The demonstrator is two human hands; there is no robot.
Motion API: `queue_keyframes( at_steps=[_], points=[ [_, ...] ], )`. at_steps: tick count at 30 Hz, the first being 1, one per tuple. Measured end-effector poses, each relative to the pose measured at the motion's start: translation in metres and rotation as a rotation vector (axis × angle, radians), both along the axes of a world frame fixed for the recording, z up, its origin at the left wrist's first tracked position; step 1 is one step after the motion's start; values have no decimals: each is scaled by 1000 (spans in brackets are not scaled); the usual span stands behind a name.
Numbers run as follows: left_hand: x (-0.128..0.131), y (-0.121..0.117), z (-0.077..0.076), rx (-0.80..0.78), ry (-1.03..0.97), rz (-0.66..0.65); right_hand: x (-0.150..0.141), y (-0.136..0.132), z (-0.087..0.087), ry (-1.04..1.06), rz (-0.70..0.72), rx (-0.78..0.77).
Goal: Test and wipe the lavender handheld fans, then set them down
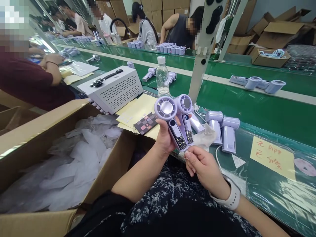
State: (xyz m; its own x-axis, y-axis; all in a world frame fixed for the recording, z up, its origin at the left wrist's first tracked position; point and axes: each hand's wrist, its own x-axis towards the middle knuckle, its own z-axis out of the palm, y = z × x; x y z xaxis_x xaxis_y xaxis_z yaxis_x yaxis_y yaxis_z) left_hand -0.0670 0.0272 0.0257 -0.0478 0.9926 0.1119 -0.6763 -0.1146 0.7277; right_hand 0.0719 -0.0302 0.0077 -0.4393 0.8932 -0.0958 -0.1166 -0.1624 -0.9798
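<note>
Two lilac handheld fans are held side by side in my left hand [165,140], whose fingers wrap round their handles. On the nearer fan [166,108] the round head faces me, and its handle front shows a bare circuit board. The other fan [185,104] sits just behind to the right, its board also exposed and a small display lit. My right hand [203,166], with a white watch on the wrist, pinches at the handles' bottom ends; what its fingers grip is hidden. A crumpled translucent bag [206,136] lies just beyond it.
More fans [229,133] lie to the right, near a handwritten yellow note [273,156]. A plastic bottle [162,77] and a white metal box [113,90] stand ahead. A carton [98,194] of translucent bags is at my left. Several people work along the green line [222,102].
</note>
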Motion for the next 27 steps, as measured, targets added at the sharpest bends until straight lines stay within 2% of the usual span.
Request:
queue_keyframes(
  at_steps=[2, 5, 9, 11, 13, 16, 19, 21, 23, 27],
  points=[
    [1, -1, -1, 23, -29, -2, -1, -2, 0, 34, -31, -36],
    [2, -2, -5, 31, -25, 4, 0, -3, 2, 26, 35, -17],
    [5, -2, -11, 11, -24, 56, -4, -6, -1, 27, -85, -1],
    [7, -2, -12, 37, -30, 65, -6, -6, -4, 51, -91, 12],
    [6, -1, -11, 76, -23, 55, -4, -6, -5, 22, -53, 91],
    [3, -1, -4, 46, -56, 22, 3, -4, -1, -98, 33, 314],
    [-3, -3, 3, -51, -130, 20, 9, -2, 5, -164, -18, 487],
    [-6, -5, 8, -81, -122, 58, 9, 0, 7, -197, -94, 462],
    [-8, -7, 11, -73, -91, 87, 7, 0, 7, -218, -107, 368],
    [-6, -12, 12, 42, -105, 39, -2, -4, 4, -58, -101, 148]
  ],
)
